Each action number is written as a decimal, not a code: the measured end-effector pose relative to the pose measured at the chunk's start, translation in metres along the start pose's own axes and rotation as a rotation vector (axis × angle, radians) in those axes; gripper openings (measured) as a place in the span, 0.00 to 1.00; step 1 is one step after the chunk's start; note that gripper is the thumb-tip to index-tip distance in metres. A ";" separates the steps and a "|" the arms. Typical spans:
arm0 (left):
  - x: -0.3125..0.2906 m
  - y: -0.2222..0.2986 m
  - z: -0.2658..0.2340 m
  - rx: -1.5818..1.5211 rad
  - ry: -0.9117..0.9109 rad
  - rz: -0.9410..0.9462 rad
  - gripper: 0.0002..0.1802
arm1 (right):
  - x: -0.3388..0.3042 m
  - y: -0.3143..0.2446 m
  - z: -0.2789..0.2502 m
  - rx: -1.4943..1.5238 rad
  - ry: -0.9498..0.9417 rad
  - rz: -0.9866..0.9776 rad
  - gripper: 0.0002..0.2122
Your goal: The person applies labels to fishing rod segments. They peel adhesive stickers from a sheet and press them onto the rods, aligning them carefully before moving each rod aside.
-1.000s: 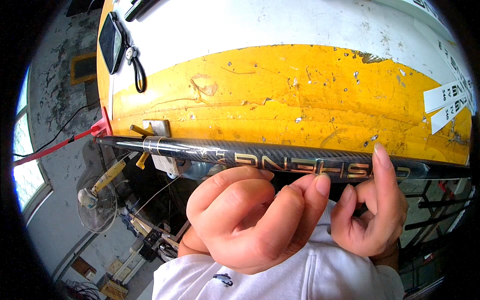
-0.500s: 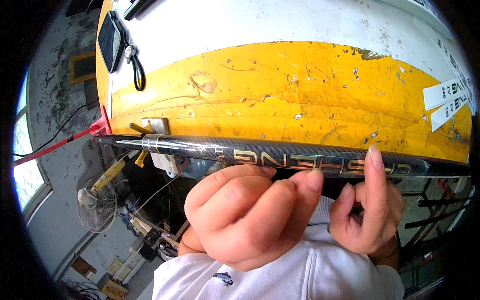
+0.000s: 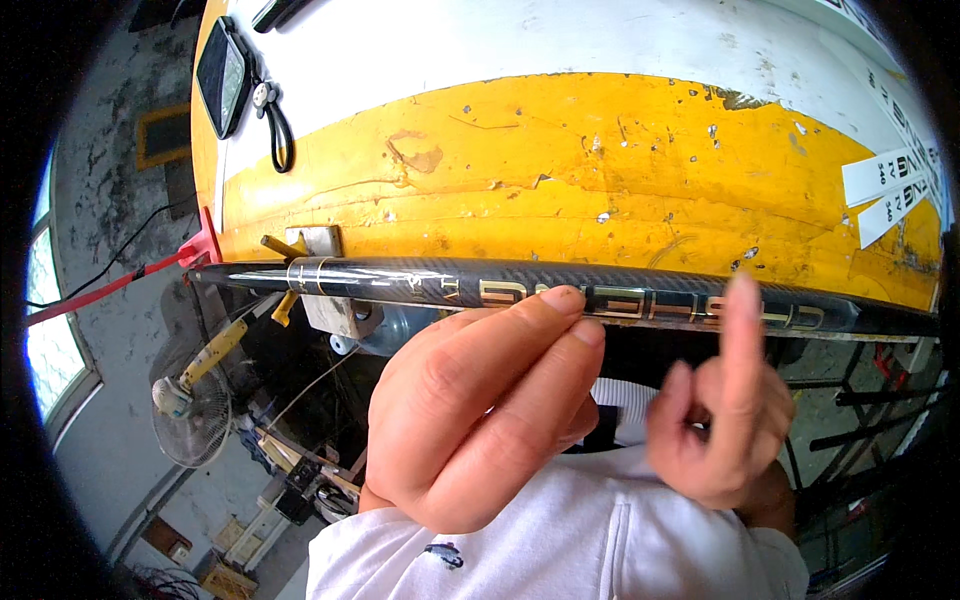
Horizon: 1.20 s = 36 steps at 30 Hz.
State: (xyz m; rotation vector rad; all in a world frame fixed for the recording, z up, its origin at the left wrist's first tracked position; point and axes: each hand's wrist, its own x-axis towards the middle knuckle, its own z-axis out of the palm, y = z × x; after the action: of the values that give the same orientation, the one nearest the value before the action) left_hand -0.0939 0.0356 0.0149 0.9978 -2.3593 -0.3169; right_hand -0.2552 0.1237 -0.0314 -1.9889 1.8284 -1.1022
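A long black rod [image 3: 400,281] with a carbon weave and gold lettering lies across the view along the near edge of the table. My left hand [image 3: 470,420] is closed in a pinch, its fingertips on or just in front of the lettering. Whatever may be between them is too small or hidden. To its right, my right hand [image 3: 722,425] has the index finger stretched up over the rod's lettering, thumb apart and the other fingers curled. Motion smears it, so contact of that fingertip is hard to judge.
The worn yellow and white table [image 3: 500,150] spreads beyond the rod. A black phone [image 3: 223,78] with a strap lies far left, and white printed strips [image 3: 885,190] lie at right. A clamp [image 3: 318,240] sits by the rod's left part; a fan [image 3: 190,410] stands lower left.
My left fingertips have shifted up and a little left, onto the rod's lettering, and come together. The right index finger has moved slightly up and left, blurring.
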 end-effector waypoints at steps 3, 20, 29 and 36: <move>0.001 0.001 0.000 -0.017 0.008 -0.003 0.12 | 0.000 -0.004 0.005 -0.102 0.009 -0.003 0.25; 0.009 -0.026 -0.017 0.400 -0.165 0.056 0.22 | -0.017 0.025 -0.057 -0.613 0.066 0.447 0.19; 0.009 0.032 -0.073 0.017 -0.529 0.024 0.20 | -0.004 0.020 -0.121 -0.461 0.657 0.240 0.24; -0.046 0.056 -0.044 -0.594 -0.787 -0.214 0.20 | -0.033 -0.010 -0.121 1.226 0.398 0.449 0.29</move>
State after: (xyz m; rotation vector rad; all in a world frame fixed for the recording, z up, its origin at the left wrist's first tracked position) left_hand -0.0757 0.1073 0.0556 0.9149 -2.5111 -1.6342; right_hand -0.3237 0.1942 0.0468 -0.6580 1.0752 -1.8571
